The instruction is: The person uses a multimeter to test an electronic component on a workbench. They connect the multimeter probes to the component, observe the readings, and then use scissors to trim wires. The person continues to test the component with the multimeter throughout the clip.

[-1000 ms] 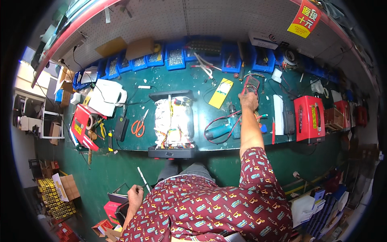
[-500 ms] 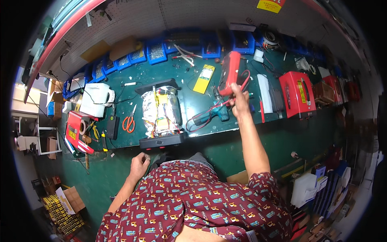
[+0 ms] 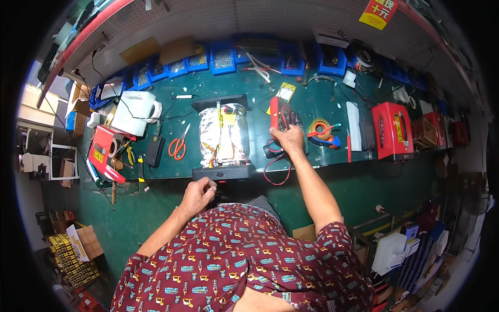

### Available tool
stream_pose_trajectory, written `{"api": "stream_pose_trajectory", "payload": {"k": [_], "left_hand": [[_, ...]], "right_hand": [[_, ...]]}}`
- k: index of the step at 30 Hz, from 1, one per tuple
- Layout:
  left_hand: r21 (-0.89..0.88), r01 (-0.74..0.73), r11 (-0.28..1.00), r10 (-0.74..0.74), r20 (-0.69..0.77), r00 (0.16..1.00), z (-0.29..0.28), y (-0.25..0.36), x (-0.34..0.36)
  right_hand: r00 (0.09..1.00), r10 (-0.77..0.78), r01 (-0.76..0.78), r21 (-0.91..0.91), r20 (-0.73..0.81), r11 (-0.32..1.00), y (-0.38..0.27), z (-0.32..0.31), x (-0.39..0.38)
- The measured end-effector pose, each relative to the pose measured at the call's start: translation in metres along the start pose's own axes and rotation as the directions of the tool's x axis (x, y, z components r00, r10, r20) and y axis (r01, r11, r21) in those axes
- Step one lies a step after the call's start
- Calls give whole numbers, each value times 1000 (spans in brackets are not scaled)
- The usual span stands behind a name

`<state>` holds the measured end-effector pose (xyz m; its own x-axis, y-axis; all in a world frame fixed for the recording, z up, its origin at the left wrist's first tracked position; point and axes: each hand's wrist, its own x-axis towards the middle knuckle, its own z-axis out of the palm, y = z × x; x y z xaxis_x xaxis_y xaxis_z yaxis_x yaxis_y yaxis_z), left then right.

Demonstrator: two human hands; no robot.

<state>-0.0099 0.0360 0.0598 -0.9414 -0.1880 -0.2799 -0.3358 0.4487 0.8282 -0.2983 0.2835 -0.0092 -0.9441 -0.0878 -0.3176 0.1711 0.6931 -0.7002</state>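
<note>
My right hand (image 3: 290, 139) is closed around a red multimeter (image 3: 274, 113), tilted on its side above the bench. A red test lead (image 3: 271, 177) loops below it toward the bench edge. To its left lies a battery pack wrapped in silver foil (image 3: 210, 128), with coloured wires and black end pieces (image 3: 223, 172). My left hand (image 3: 199, 193) is beside the near end piece, its fingers curled in and nothing visible in them. A dark tool (image 3: 273, 149), partly hidden, lies by my right wrist. Behind the multimeter, a yellow card (image 3: 286, 91) is partly covered.
Orange-handled scissors (image 3: 178, 150) and a black box (image 3: 154, 152) lie left of the pack. A yellow-orange coil (image 3: 320, 125), a white strip (image 3: 353, 125) and a red case (image 3: 391, 132) stand to the right. Blue bins (image 3: 222, 61) with small parts line the back.
My right hand has brought the multimeter left and nearer, turning it edge-on. My left hand has risen to the pack's near end. The view has shifted, so bench things appear further right.
</note>
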Motion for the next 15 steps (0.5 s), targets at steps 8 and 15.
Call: {"api": "stream_pose_trajectory", "payload": {"k": [8, 15], "left_hand": [[-4, 92, 996, -92, -83, 992, -43, -42, -27], [-128, 36, 991, -43, -55, 998, -63, -65, -5]], "right_hand": [[998, -44, 25, -342, -48, 939, -5, 65, 26], [955, 282, -197, 526, -86, 827, -12, 40, -19]]}}
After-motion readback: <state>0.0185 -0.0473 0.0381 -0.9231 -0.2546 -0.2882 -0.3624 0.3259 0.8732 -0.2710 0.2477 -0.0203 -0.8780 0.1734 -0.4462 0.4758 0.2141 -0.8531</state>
